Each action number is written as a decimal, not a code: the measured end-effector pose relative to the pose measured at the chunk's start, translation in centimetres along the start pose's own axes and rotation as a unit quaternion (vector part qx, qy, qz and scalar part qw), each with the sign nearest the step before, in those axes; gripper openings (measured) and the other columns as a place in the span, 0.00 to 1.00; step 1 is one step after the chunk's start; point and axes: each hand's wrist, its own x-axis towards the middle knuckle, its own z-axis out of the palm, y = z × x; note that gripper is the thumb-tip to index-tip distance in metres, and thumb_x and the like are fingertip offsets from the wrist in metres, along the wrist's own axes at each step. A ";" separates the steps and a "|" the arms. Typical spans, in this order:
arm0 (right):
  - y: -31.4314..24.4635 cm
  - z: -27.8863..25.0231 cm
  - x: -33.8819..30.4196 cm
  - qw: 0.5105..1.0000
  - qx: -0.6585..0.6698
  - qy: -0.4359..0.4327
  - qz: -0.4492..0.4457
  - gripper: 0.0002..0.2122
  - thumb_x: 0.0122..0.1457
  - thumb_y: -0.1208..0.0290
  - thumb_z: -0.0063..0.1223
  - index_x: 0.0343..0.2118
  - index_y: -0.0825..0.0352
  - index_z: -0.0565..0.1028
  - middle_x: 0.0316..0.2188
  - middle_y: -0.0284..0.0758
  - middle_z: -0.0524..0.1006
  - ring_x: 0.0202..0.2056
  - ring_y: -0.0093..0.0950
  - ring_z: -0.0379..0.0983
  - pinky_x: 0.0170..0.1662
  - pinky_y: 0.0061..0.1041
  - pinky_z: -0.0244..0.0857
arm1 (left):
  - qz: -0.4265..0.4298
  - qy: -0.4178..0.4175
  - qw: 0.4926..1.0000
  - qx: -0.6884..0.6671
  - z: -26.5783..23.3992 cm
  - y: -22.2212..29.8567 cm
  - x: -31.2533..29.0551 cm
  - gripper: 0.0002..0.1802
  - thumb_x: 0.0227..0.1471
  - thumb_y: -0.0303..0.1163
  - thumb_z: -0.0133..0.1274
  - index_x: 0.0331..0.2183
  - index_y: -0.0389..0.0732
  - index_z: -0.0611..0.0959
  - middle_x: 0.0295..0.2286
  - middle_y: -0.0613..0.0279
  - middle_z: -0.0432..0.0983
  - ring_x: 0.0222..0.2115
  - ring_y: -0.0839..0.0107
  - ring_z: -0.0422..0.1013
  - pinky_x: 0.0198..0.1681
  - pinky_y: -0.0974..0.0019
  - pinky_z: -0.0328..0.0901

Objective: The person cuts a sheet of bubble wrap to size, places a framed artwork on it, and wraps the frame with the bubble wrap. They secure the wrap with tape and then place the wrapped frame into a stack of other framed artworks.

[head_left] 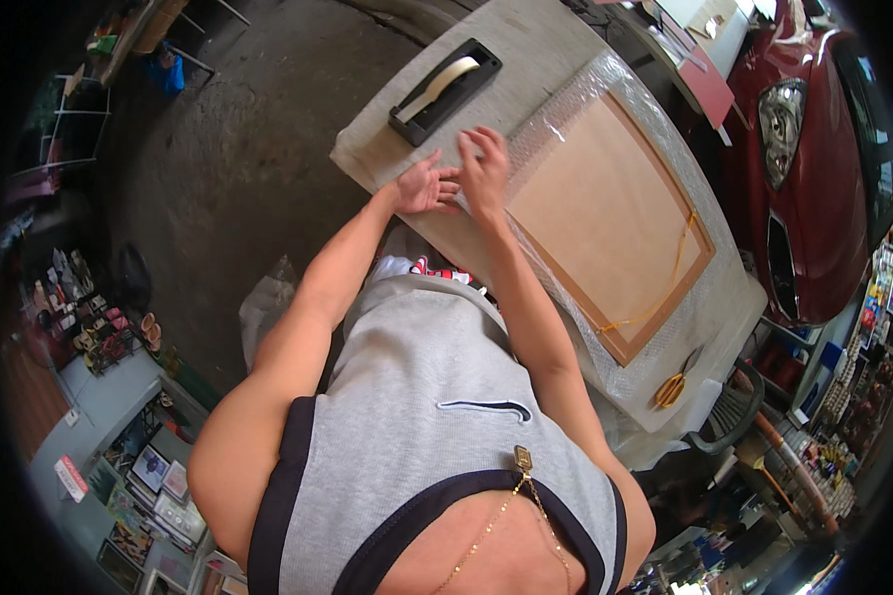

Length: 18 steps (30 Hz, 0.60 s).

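My left hand (427, 186) is at the table's near left edge, palm turned up, fingers stretched out. Close beside it, my right hand (484, 177) is raised with loosely bent, parted fingers; I make out nothing in either hand. Just beyond them stands a black tape dispenser (420, 127) with a roll of cream tape (453, 76). To the right of my hands, a picture frame (637, 347) lies with its brown backing (600, 208) up and a yellow cord (678, 260) across it. Clear bubble wrap (536, 149) is spread beneath the frame.
Scissors (673, 385) with yellow-orange handles lie at the right end of the covered table (541, 30). A dark chair (734, 416) stands by that end. A dark red car (824, 169) is parked beyond the table. Shoes (99, 332) and framed pictures (154, 466) are at the left.
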 end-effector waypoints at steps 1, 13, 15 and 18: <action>-0.9 3.0 0.5 1.000 0.009 -0.024 0.010 0.14 0.54 0.63 0.55 0.37 0.69 0.78 0.47 0.48 0.70 0.50 0.40 0.66 0.53 0.32 0.58 | 0.007 0.014 1.000 0.010 -0.1 -0.1 0.0 0.45 0.52 0.68 0.27 0.53 0.38 0.65 0.47 0.49 0.69 0.47 0.59 0.68 0.51 0.54 0.62; 3.2 15.5 -1.8 0.918 -0.206 0.186 0.283 0.26 0.57 0.45 0.44 0.51 0.58 0.69 0.60 0.38 0.58 0.41 0.36 0.70 0.44 0.44 0.64 | 0.022 -0.130 0.980 -0.150 -3.1 -0.6 0.2 0.41 0.53 0.64 0.33 0.53 0.38 0.65 0.48 0.50 0.67 0.48 0.60 0.66 0.54 0.54 0.59; 4.0 16.4 -2.7 0.747 -0.544 0.195 0.329 0.29 0.54 0.37 0.39 0.55 0.48 0.64 0.61 0.42 0.56 0.42 0.42 0.69 0.45 0.48 0.62 | 0.021 -0.125 0.979 -0.161 -3.3 -0.5 0.3 0.41 0.53 0.64 0.33 0.53 0.39 0.65 0.48 0.50 0.67 0.49 0.60 0.66 0.54 0.54 0.59; 4.3 16.8 -3.1 0.777 -0.499 0.213 0.320 0.35 0.48 0.33 0.40 0.57 0.48 0.61 0.57 0.47 0.59 0.45 0.46 0.66 0.48 0.51 0.58 | 0.022 -0.111 0.979 -0.171 -3.5 -0.6 0.0 0.40 0.54 0.64 0.33 0.54 0.39 0.65 0.48 0.50 0.67 0.49 0.59 0.65 0.54 0.54 0.58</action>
